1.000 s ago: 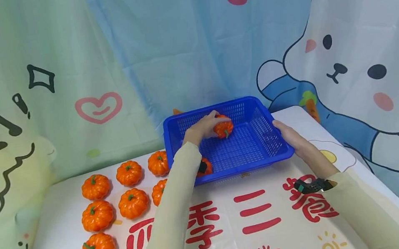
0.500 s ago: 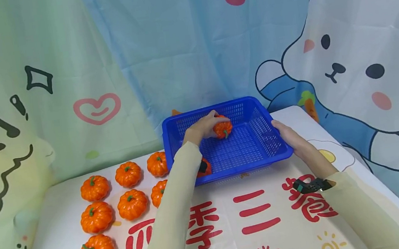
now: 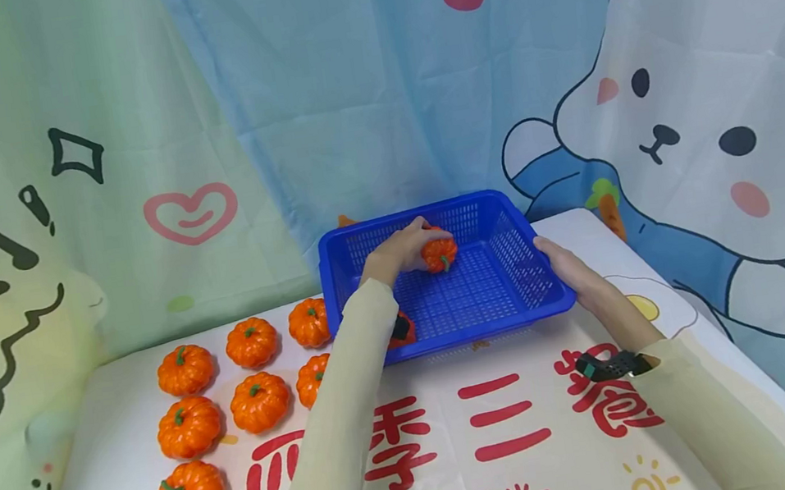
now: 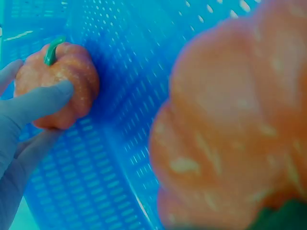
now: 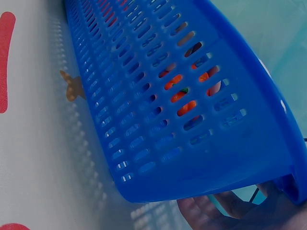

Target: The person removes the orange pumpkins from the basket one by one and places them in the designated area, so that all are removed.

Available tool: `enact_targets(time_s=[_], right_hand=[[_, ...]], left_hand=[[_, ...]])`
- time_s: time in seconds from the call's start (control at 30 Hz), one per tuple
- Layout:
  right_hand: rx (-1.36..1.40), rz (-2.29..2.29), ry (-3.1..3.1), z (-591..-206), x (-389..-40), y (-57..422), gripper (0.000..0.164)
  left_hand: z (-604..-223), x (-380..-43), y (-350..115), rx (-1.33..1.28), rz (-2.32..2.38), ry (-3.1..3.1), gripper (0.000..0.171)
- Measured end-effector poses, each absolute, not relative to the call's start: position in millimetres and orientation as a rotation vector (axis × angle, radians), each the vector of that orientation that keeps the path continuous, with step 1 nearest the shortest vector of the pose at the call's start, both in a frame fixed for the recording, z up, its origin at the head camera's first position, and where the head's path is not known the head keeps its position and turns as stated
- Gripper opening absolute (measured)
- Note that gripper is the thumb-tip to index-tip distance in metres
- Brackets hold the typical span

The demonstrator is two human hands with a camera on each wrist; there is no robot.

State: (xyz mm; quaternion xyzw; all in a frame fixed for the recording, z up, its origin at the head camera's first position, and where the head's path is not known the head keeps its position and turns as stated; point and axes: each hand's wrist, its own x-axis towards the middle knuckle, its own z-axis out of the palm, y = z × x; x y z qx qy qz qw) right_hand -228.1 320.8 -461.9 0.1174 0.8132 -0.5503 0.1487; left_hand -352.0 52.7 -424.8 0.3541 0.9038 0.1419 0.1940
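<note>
Inside the blue plastic basket (image 3: pixel 474 300), my left hand (image 3: pixel 399 251) holds a small orange pumpkin (image 3: pixel 440 255) with a green stem. In the left wrist view the thumb lies across this pumpkin (image 4: pixel 81 72) and other fingers are around its side and underneath. A second pumpkin (image 3: pixel 410 334), partly hidden by my left wrist, lies in the basket's near left corner; it looms large and blurred in the left wrist view. My right hand (image 3: pixel 568 265) grips the basket's right end, its fingers (image 5: pixel 206 213) against the end wall below the rim.
Left of the basket, several more orange pumpkins (image 3: pixel 261 401) sit in rough rows on the table, some partly covered by the left sleeve (image 3: pixel 342 401). The printed tablecloth (image 3: pixel 512 477) has red characters. A cartoon curtain (image 3: pixel 346 119) hangs close behind the basket.
The view has shifted slightly. Both hands, the held pumpkin and the basket stay practically where they were.
</note>
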Motion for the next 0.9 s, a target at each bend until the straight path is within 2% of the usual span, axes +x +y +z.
enact_targets(time_s=[0.3, 0.57, 0.9], right_hand=[[0.341, -1.581, 2.330, -460.0, -227.0, 318.9, 0.073], [0.327, -1.625, 2.307, -456.1, -226.9, 322.8, 0.072], [0.344, -1.601, 2.304, -457.5, -226.4, 321.7, 0.075]], left_hand=[[-414.9, -344.7, 62.7, 1.063, 0.417, 2.570, 0.064], [-379.0, -322.2, 68.8, 1.217, 0.657, 2.515, 0.065], [-361.9, -290.2, 43.2, 1.310, 0.835, 2.450, 0.065]])
